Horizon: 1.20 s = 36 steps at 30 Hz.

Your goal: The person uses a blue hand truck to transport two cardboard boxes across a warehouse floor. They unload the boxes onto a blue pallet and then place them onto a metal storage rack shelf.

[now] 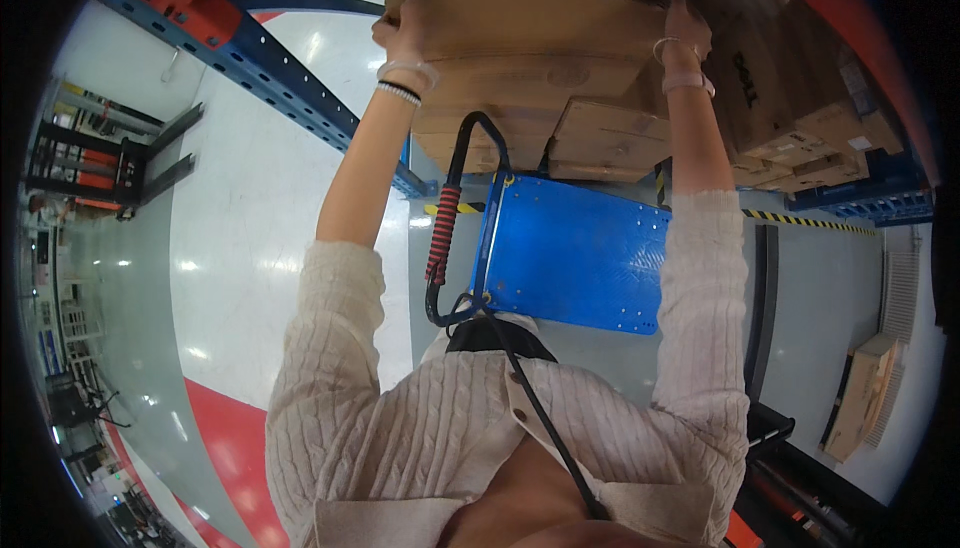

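Note:
Both arms reach forward to a large brown cardboard box (525,22) at the top of the view, in a stack on the rack. My left hand (405,28) grips its left edge, fingers curled round the side. My right hand (686,30) is at the right side of the same box, blurred, its fingertips partly hidden against the cardboard. Below the stack, in front of my body, lies the blue deck of a platform trolley (577,248). Its black folding handle with a red-striped grip (444,229) stands at the deck's left end.
A blue perforated rack upright (292,90) runs close by my left arm. More cartons (787,97) sit at the right on a blue pallet (862,203). A forklift or stacker (112,165) stands far left. A dark metal bar (763,308) lies right of the trolley.

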### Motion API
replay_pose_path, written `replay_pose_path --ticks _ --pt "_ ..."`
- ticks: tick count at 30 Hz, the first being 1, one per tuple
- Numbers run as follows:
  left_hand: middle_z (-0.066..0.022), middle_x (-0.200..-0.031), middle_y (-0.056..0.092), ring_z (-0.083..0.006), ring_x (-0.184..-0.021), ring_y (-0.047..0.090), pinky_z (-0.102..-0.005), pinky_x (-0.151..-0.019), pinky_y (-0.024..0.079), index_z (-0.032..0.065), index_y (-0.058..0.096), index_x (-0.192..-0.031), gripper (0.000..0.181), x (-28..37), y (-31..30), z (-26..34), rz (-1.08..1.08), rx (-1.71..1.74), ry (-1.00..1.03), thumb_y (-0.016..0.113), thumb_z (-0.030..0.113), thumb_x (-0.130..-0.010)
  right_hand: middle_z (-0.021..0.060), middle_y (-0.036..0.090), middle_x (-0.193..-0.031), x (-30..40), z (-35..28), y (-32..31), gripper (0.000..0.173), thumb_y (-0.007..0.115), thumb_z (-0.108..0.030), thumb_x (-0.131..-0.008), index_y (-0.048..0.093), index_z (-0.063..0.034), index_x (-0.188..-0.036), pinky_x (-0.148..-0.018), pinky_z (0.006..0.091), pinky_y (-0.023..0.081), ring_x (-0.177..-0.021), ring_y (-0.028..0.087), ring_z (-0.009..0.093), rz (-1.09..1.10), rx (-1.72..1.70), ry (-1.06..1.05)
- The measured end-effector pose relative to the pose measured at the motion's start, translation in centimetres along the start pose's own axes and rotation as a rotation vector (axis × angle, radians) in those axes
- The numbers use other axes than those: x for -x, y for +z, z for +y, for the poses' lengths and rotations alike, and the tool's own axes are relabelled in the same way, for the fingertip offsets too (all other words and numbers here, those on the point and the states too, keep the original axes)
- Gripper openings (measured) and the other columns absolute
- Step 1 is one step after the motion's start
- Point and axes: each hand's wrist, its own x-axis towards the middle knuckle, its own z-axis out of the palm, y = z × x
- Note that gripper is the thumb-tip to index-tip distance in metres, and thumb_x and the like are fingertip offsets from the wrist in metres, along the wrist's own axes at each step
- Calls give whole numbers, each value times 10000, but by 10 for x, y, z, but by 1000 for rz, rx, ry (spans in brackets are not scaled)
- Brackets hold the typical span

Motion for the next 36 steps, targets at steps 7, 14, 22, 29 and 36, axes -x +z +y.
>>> replay_pose_path --ticks 7,14,22,29,36 --pt "-156 -1120 490 -200 -947 490 -296 -803 420 -57 418 -1174 654 53 -53 18 -275 27 33 516 495 -839 110 639 -1027 18 32 -29 501 591 -447 -744 642 -43 -1037 -818 364 464 -949 600 263 30 -332 -2" --pt "-79 -1250 460 -239 -1162 391 -452 -984 278 128 426 -1264 725 1 -66 -10 -451 219 -433 379 685 -803 84 508 -1212 -27 61 -14 449 503 -282 -879 448 -9 -1232 -921 305 408 -1064 503 219 -712 -895 26" --pt "-62 -1219 538 -253 -1091 523 -473 -900 440 135 480 -1240 625 -41 -66 -134 -561 511 -720 430 600 -825 104 469 -1272 0 44 -23 488 466 -351 -898 427 -55 -1284 -990 373 333 -1190 423 259 -653 -797 199" --pt "-94 -1245 517 -258 -1119 514 -414 -905 452 95 422 -1277 632 -3 -101 -135 -564 433 -826 444 554 -843 79 476 -1253 30 93 -72 562 444 -475 -873 441 -95 -1286 -898 412 383 -1094 466 227 -743 -768 136" --pt "-98 -1245 517 -249 -1109 520 -397 -899 452 96 424 -1281 639 -20 -111 -113 -566 391 -756 444 559 -842 74 484 -1257 30 95 -33 516 451 -461 -883 463 -101 -1253 -878 359 437 -1079 502 224 -779 -771 508"
